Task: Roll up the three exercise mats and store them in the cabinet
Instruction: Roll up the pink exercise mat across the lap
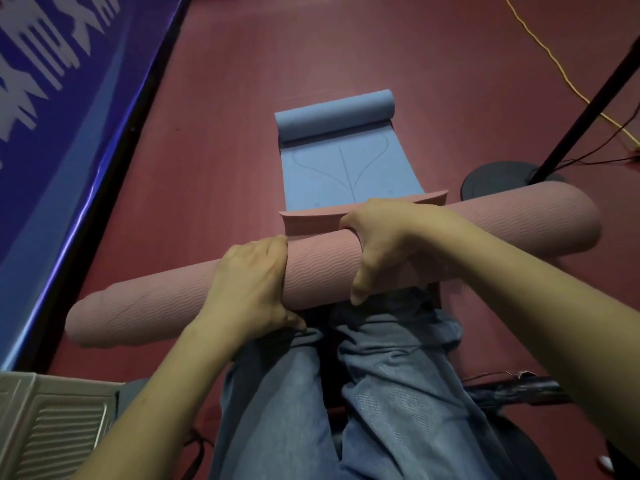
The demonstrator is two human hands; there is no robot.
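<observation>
Pink mat (318,268), nearly fully rolled, lies across the person's knees. Left hand (249,285) and right hand (381,244) wrap curled fingers around it, keeping the roll tight; its loose end overlaps the blue mat (343,168).

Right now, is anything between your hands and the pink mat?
No. Both the left hand and right hand already grip the rolled pink mat directly. Its loose end flap lies beyond the right hand's fingers.

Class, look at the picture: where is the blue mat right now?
In the head view the blue mat lies on the red floor centre frame, beyond the pink mat, its far end curled into a roll.
</observation>
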